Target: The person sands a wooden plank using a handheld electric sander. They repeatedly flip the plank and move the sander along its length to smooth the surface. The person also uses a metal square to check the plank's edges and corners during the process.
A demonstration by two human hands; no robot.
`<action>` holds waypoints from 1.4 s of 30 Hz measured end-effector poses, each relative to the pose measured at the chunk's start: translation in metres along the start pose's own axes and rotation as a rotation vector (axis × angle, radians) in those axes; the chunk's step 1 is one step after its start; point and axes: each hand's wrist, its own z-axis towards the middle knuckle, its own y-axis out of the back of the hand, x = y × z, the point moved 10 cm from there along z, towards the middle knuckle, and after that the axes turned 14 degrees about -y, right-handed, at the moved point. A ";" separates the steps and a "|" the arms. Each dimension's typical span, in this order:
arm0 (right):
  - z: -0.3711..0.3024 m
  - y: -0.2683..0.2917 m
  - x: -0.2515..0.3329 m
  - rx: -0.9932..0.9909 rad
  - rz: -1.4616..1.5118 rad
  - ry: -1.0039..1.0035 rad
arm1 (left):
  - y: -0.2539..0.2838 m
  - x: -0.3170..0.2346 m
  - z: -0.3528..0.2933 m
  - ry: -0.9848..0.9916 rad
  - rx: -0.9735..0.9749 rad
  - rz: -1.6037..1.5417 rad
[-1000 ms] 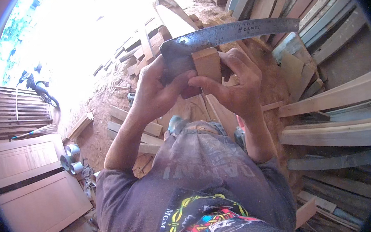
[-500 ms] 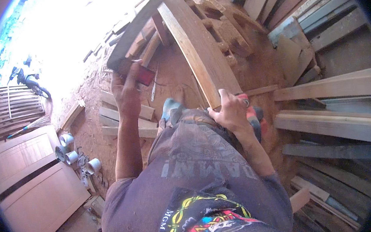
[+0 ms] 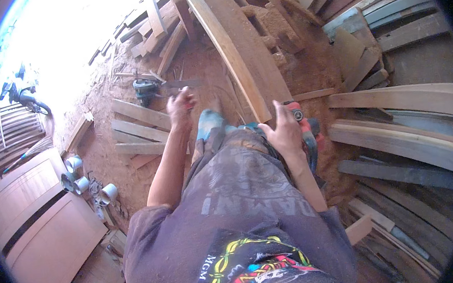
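The left hand [image 3: 181, 119] is now lowered, apparently gripping the red-handled square [image 3: 189, 106] left of the beam [image 3: 246, 52]; the right hand [image 3: 285, 131] remains at the beam's near end, I cannot tell whether grasping; the beam's face appears unobstructed.

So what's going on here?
Two-handed work among timber. The left hand is closed around a small red object, mostly hidden. The right hand, thumb spread, is at the near end of a long wooden beam; I can't tell if it touches. A red tool sits beside it; loose boards lie left.
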 end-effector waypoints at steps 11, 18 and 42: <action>-0.064 0.032 -0.142 0.178 0.697 -0.691 | -0.130 0.103 -0.043 0.390 0.400 0.053; -0.068 0.051 -0.120 0.263 0.761 -0.675 | -0.133 0.107 -0.041 0.403 0.444 0.031; -0.016 0.040 0.013 0.491 0.644 -0.584 | -0.133 0.101 -0.061 0.432 0.415 -0.006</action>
